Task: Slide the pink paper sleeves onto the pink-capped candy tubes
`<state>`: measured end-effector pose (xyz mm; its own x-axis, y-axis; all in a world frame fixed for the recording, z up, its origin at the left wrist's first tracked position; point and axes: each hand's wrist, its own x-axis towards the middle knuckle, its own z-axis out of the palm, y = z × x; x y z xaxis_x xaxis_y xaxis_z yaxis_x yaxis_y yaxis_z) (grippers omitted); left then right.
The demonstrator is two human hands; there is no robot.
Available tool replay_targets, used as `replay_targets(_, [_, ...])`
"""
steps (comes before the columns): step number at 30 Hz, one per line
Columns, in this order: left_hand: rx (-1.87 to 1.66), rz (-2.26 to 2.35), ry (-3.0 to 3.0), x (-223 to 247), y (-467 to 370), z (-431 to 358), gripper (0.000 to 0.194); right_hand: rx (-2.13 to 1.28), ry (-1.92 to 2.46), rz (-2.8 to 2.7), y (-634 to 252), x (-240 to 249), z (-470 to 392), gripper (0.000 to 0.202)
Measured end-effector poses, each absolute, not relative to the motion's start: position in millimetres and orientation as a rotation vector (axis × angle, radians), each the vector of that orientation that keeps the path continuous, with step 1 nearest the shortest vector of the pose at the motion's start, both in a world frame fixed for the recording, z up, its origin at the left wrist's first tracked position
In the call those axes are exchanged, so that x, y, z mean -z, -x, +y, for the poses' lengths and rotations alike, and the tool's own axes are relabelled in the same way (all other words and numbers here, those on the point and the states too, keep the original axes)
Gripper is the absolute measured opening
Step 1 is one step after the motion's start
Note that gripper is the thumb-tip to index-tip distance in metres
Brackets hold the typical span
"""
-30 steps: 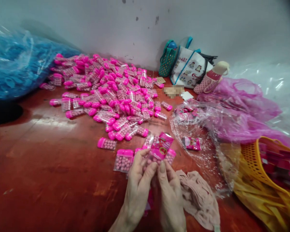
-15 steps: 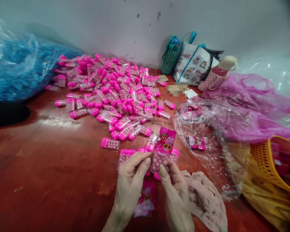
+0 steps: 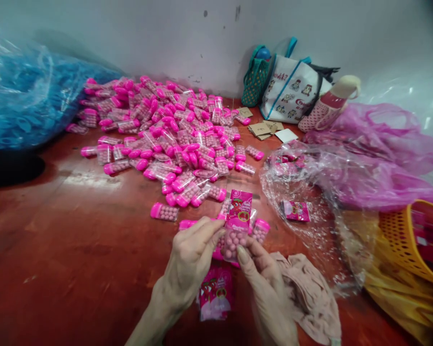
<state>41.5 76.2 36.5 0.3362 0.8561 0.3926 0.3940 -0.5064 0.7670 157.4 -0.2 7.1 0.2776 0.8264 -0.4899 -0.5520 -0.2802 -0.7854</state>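
Pink beads fill the clear lower part of a container (image 3: 235, 244), and a printed pink card (image 3: 240, 211) stands up at its top. My right hand (image 3: 268, 283) pinches the container's right side between thumb and fingers. On its left side, my left hand (image 3: 194, 259) has its fingers bent together at the edge; both hands seem to grip it. Below them, several pink printed cards (image 3: 215, 295) lie on the red floor. Behind the hands are a few bead containers with pink caps (image 3: 261, 229), partly hidden. A large heap of similar containers (image 3: 187, 139) spreads further back.
Blue pieces fill a clear bag (image 3: 25, 101) at left. Along the wall stand a white bag (image 3: 290, 91) and a green pouch (image 3: 254, 79). At right are pink plastic (image 3: 382, 158), a yellow basket (image 3: 396, 230), clear plastic (image 3: 310, 235) and a beige cloth (image 3: 312, 293).
The held container and card have moved slightly left and stand more upright. My left hand has turned, showing more of its back. The camera view has shifted slightly.
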Motion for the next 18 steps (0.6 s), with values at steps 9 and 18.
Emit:
replay_targets(9, [-0.989, 1.039, -2.309, -35.0, -37.5, 76.0, 0.013, -1.389, 1.259, -0.331, -154.3, -4.9, 0.3, 0.036])
replay_targets(18, [-0.964, 1.009, -2.406, -37.2, -34.1, 76.1, 0.017, -1.414, 1.047, -0.316, -146.0, -9.9, 1.7, 0.017])
